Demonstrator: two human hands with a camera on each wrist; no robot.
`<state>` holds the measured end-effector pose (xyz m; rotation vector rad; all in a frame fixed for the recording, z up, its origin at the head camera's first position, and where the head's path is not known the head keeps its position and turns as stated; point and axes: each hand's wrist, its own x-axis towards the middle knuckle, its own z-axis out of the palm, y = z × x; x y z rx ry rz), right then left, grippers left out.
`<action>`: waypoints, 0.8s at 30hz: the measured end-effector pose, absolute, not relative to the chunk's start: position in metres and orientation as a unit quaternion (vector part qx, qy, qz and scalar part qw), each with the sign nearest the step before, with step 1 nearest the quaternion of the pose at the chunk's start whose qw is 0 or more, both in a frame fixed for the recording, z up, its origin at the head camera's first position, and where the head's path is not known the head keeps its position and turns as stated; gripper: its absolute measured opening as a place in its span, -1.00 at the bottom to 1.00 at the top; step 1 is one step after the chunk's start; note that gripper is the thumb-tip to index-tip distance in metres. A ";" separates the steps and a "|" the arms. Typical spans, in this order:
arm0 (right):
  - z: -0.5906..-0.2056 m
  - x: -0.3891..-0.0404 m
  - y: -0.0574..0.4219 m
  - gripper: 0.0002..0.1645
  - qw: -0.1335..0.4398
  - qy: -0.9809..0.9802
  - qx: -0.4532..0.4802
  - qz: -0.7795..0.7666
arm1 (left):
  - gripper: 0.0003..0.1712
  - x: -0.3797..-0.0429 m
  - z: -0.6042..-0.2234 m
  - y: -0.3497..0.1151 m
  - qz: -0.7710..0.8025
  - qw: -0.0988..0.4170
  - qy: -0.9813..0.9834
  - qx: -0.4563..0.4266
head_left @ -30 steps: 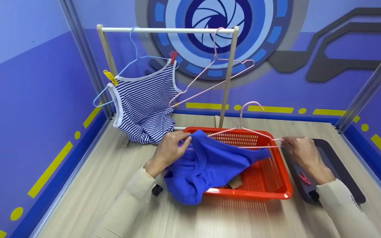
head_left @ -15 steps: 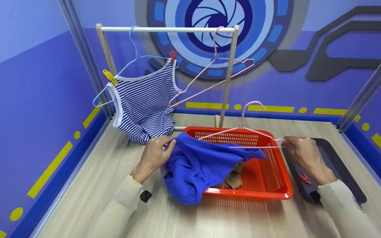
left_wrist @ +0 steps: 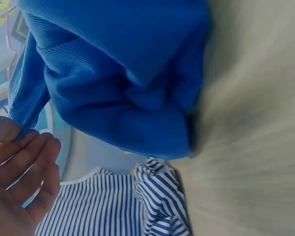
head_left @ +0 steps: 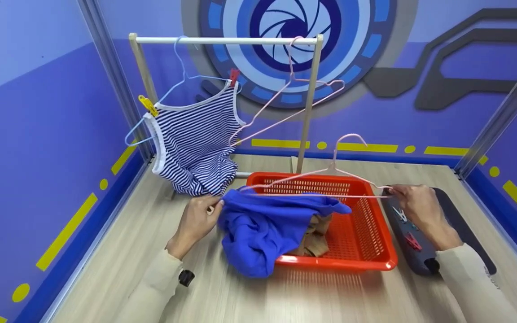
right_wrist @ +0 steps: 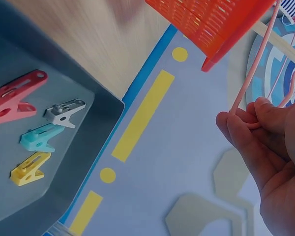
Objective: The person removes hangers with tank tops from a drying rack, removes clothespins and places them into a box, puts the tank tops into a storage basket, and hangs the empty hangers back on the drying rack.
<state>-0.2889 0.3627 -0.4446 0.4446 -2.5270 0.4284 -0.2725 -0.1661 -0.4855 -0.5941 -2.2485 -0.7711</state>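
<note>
My left hand (head_left: 199,220) pinches the upper left corner of a blue ribbed garment (head_left: 263,229) between thumb and fingers; in the left wrist view the cloth (left_wrist: 123,78) hangs in folds. The garment drapes over the left part of the red basket (head_left: 382,242) and spills past its front rim. In my right hand (head_left: 420,213) is the right end of a pink hanger (head_left: 303,195), pinched by thumb and fingers, also seen in the right wrist view (right_wrist: 273,142). Hook up, the hanger spans above the basket, its left end overlapping the garment's top edge.
Brown cloth (head_left: 317,235) lies in the basket. A grey tray (head_left: 465,237) on the right holds several clothespins, including a red one (right_wrist: 14,98). Behind stands a rack (head_left: 227,41) bearing a striped top (head_left: 195,134) clipped on a blue hanger, plus another pink hanger (head_left: 272,130).
My left hand has moved left and slightly down, drawing the garment's corner along. The hanger's left end, covered by cloth before, now shows above the garment. More brown cloth is visible.
</note>
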 end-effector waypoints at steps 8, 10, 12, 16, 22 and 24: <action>-0.444 -0.290 0.363 -0.90 0.268 -0.936 0.163 0.160 | -0.92 -0.272 -0.493 -0.166 -0.286 0.295 -0.884 -0.223; -0.445 -0.290 0.362 -0.90 0.265 -0.936 0.162 0.166 | -0.89 -0.273 -0.489 -0.163 -0.293 0.298 -0.883 -0.212; -0.445 -0.290 0.361 -0.90 0.264 -0.935 0.162 0.171 | -0.82 -0.275 -0.483 -0.159 -0.307 0.311 -0.877 -0.202; -0.446 -0.291 0.360 -0.93 0.270 -0.933 0.167 0.167 | -0.71 -0.280 -0.467 -0.148 -0.324 0.332 -0.862 -0.203; -0.448 -0.293 0.357 -0.96 0.282 -0.929 0.180 0.157 | -0.60 -0.291 -0.451 -0.127 -0.286 0.329 -0.869 -0.233; -0.449 -0.292 0.355 -0.96 0.276 -0.929 0.182 0.164 | -0.58 -0.295 -0.449 -0.121 -0.268 0.321 -0.875 -0.244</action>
